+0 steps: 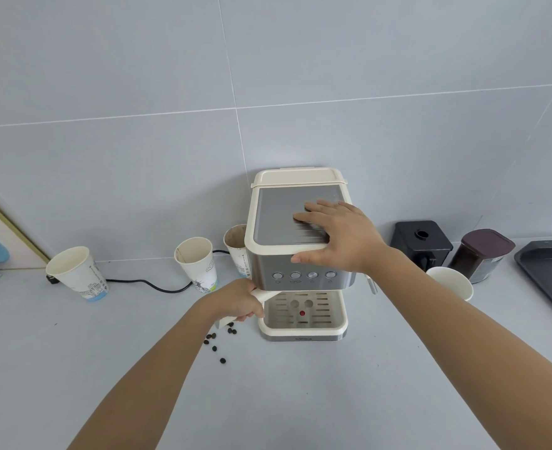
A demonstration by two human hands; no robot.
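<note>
Right hand [336, 235] lies flat on the espresso machine [277, 216], centre frame, fingers [310, 219] straight, likely bracing it against swivelling. Left hand [238, 300] curls tight round the cream portafilter handle [264, 295], angled left under the machine's front, set for a twist.

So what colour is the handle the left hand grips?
The handle is cream, like the coffee machine's trim; head view.

coffee machine [300, 241] by wall | right hand [336, 237] flat on its top | left hand [238, 302] grips handle [261, 295] under its front | beans [217, 342] left of it
</note>
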